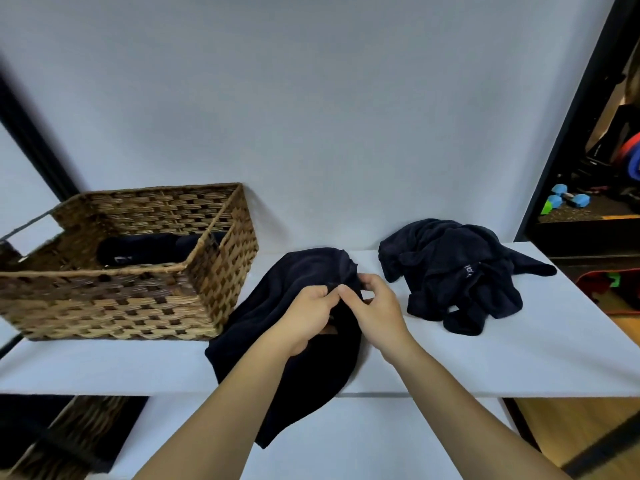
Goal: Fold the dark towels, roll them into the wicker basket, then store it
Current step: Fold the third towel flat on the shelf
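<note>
Both hands pinch one edge of a dark towel [298, 341] draped over the white bench [485, 358] just right of the wicker basket [131, 271]: left hand [308, 313] and right hand [375, 306] touch. Rolled towels [145, 252] lie inside the basket; a crumpled pile [457, 271] sits farther right.

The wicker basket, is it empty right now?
No, the wicker basket already holds a dark rolled towel lying on its bottom.
</note>
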Tool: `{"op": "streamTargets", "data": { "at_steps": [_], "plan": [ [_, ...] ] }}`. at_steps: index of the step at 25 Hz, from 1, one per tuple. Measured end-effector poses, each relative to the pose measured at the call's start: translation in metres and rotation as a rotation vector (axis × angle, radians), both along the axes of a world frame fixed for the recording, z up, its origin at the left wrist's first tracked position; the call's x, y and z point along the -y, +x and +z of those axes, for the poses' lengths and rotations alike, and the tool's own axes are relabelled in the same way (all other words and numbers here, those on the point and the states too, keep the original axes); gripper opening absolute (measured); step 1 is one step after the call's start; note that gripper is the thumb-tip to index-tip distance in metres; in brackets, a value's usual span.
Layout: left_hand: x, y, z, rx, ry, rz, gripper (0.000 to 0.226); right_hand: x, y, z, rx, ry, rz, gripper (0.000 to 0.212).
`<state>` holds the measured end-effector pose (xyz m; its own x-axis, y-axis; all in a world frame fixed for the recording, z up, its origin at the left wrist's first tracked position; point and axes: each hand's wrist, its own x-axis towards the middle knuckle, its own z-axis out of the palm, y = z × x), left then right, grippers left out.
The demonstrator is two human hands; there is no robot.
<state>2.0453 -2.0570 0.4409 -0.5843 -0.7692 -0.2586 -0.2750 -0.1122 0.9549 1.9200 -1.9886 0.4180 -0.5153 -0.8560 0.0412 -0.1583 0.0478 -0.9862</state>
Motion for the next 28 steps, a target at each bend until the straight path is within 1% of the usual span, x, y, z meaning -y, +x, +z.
{"op": "streamTargets", "data": {
  "at_steps": [2,3,5,7,9,10,11,12,14,16,18,19,21,23,24,26,27,28],
  "plan": [
    [-0.005,0.008,0.003,0.012,-0.066,-0.059,0.026,0.0,0.004,0.002,-0.048,-0.031,-0.012,0.012],
    [-0.006,0.01,0.006,0.041,-0.13,-0.06,0.026,-0.001,0.005,0.004,-0.072,-0.038,-0.024,0.008],
    [-0.008,0.011,0.009,0.102,-0.278,-0.013,0.022,0.0,0.008,0.008,-0.097,-0.05,-0.045,0.01],
    [-0.01,0.01,0.013,0.161,-0.47,0.021,0.012,0.002,0.013,0.013,-0.107,-0.052,-0.058,0.017],
    [-0.013,0.011,0.015,0.178,-0.648,0.038,0.013,0.004,0.017,0.019,-0.139,-0.061,-0.081,0.021],
    [-0.015,0.012,0.016,0.156,-0.69,0.043,0.015,0.003,0.019,0.022,-0.149,-0.077,-0.092,0.022],
    [-0.019,0.012,0.018,0.121,-0.696,0.054,0.016,0.003,0.02,0.026,-0.149,-0.098,-0.109,0.022],
    [-0.021,0.013,0.019,0.059,-0.66,0.08,0.017,0.003,0.021,0.029,-0.142,-0.121,-0.126,0.023],
    [-0.024,0.012,0.022,-0.12,-0.509,0.168,0.022,0.002,0.02,0.032,-0.129,-0.15,-0.153,0.023],
    [-0.023,0.011,0.027,-0.214,-0.41,0.25,0.025,-0.001,0.022,0.032,-0.134,-0.145,-0.152,0.018],
    [-0.021,0.012,0.031,-0.191,-0.419,0.31,0.028,-0.005,0.025,0.03,-0.135,-0.15,-0.157,0.013],
    [-0.02,0.013,0.033,-0.177,-0.433,0.342,0.025,-0.006,0.027,0.03,-0.121,-0.164,-0.165,0.011],
    [-0.02,0.016,0.035,-0.174,-0.447,0.41,0.009,-0.006,0.031,0.03,-0.081,-0.199,-0.181,0.01],
    [-0.019,0.019,0.036,-0.165,-0.466,0.441,0.005,-0.006,0.034,0.032,-0.052,-0.228,-0.199,0.01],
    [-0.02,0.019,0.037,-0.16,-0.483,0.428,0.008,-0.007,0.034,0.034,-0.047,-0.246,-0.211,0.009],
    [-0.022,0.02,0.037,-0.134,-0.554,0.385,0.025,-0.009,0.036,0.038,-0.06,-0.295,-0.232,0.008],
    [-0.024,0.019,0.037,-0.112,-0.59,0.376,0.029,-0.01,0.038,0.04,-0.07,-0.317,-0.236,0.008],
    [-0.025,0.019,0.038,-0.092,-0.617,0.38,0.029,-0.011,0.04,0.042,-0.074,-0.331,-0.238,0.008]
  ]
}}
